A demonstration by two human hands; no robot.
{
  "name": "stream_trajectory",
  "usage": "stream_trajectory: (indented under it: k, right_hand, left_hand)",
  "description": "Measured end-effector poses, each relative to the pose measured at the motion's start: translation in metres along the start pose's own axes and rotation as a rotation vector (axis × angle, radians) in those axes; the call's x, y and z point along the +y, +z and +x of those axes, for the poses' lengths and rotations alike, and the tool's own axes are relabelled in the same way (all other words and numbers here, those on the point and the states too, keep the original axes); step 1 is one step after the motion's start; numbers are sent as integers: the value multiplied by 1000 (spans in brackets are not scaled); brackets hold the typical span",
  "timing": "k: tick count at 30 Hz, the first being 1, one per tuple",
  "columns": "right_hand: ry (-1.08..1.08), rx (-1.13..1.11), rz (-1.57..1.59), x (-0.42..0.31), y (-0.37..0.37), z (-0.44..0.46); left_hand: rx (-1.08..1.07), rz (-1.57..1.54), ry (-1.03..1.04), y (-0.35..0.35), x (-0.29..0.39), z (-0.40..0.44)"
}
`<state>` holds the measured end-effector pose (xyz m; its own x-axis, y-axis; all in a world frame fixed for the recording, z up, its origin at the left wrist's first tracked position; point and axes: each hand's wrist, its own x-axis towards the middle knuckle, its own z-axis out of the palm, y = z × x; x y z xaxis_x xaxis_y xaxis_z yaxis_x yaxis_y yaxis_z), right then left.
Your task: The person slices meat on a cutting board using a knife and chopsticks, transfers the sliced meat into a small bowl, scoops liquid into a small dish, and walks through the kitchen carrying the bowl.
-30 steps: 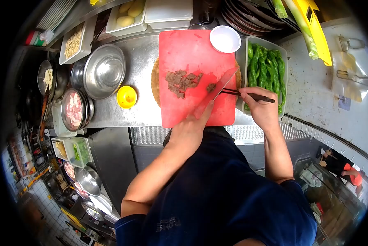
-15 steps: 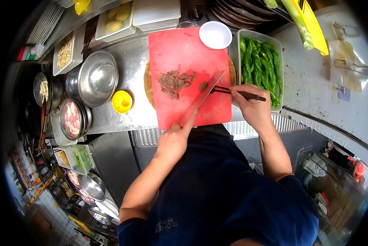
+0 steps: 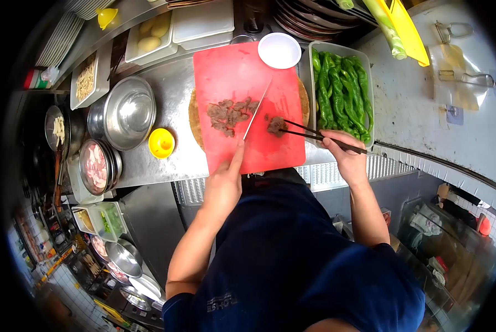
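My left hand is wrapped round the handle of a kitchen knife, its index finger stretched along the blade. The blade stands along the right side of a pile of sliced brown meat on the red cutting board. My right hand grips a pair of dark chopsticks. Their tips reach a small chunk of brown meat, to the right of the blade. A tiny scrap lies just above the chunk.
A white bowl sits on the board's far edge. Right of it stands a tray of green peppers. Leftward are a steel bowl, a small yellow cup and a bowl of pale pink meat. A wooden round shows beneath the board.
The knife has moved left from beside the small meat chunk to the edge of the sliced pile. The chopsticks have shifted down slightly and their tips are now at the chunk. The whole view shifted slightly.
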<state>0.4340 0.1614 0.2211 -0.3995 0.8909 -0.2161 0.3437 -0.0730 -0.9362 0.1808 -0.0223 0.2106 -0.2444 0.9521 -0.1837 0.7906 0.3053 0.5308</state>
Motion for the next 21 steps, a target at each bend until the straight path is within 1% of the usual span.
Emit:
stream_trajectory:
  k: [8, 13, 20, 21]
  right_hand:
    - [5, 20, 42, -6, -14, -9]
    - [46, 12, 89, -8, -8, -10]
    - [-323, 18, -125, -12, 8, 11]
    - [-368, 35, -118, -12, 8, 12]
  left_hand:
    - [-73, 64, 44, -5, 16, -14]
    - [-53, 61, 32, -2, 16, -17]
    - [-76, 95, -19, -2, 12, -20]
    - [-80, 102, -26, -5, 13, -21]
